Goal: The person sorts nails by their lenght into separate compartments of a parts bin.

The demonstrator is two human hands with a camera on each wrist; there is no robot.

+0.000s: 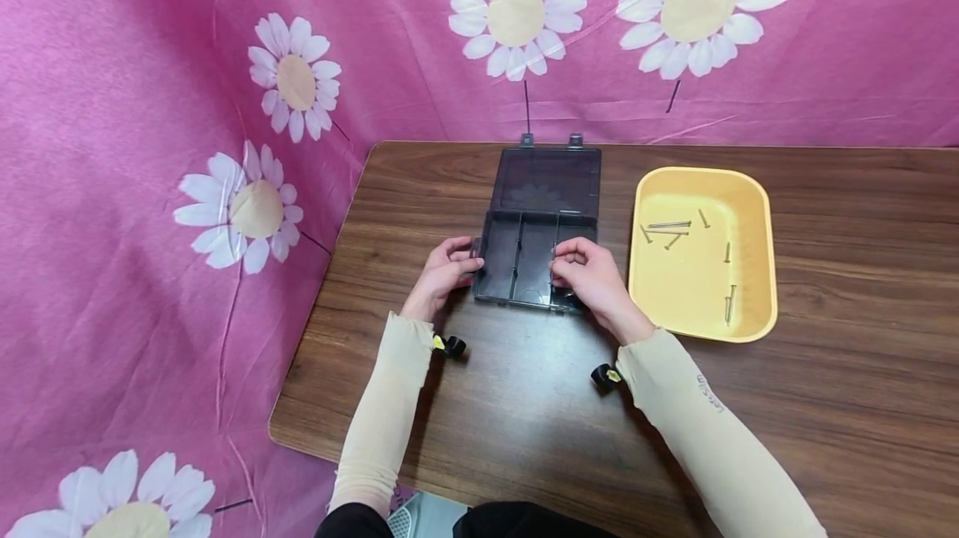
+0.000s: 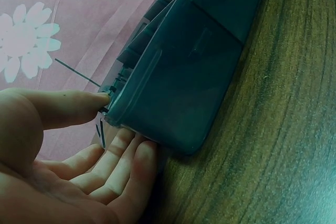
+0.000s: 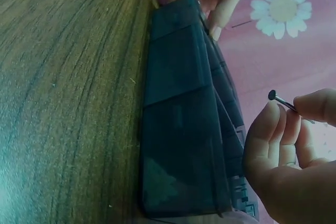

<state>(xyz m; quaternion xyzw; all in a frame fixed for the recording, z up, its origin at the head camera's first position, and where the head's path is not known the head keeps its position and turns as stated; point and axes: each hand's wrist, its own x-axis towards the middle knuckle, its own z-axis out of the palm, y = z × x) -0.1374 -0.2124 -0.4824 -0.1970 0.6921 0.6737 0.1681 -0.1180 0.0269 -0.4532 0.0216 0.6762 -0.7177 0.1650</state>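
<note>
Slim silvery metal screw (image 3: 285, 103) could drop if the right hand (image 1: 594, 278) pinching it slips; the dark rectangular plastic box (image 1: 534, 271) could shift if the pinching left hand (image 1: 439, 276) relaxes.

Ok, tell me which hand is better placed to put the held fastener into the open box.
Probably the right hand: it pinches the fastener at the right side of the open box. The left hand holds the box's left side, so it seems better suited to steadying.
</note>
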